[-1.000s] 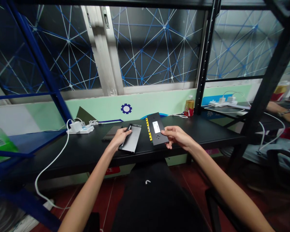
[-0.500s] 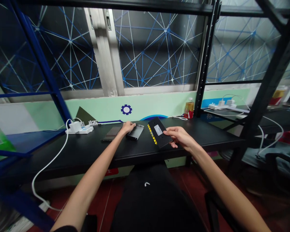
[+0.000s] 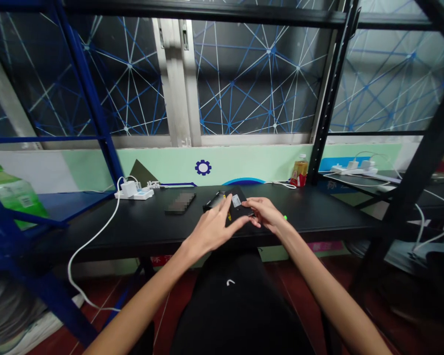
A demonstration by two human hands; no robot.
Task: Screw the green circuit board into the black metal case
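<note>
A flat black device [image 3: 238, 203] with a white label and a yellow strip lies tilted over the black table [image 3: 148, 229]. My right hand [image 3: 266, 215] grips its right end with the fingers curled. My left hand [image 3: 211, 229] reaches toward its left side with the fingers stretched out, the fingertips at its edge. A grey flat case [image 3: 211, 201] lies on the table just behind the device, partly hidden by it. A dark phone [image 3: 180, 202] lies to the left of the case.
A white power strip [image 3: 133, 193] with a cable hanging off the table sits at the back left. A yellow bottle [image 3: 299, 172] stands by the black rack post [image 3: 327, 106]. A blue rack [image 3: 92, 106] and a green bottle [image 3: 13, 193] are at left.
My left hand has let go of the grey case, left it on the table and moved right to the black device. The right hand has lowered the device nearer the table. The view shifted slightly.
</note>
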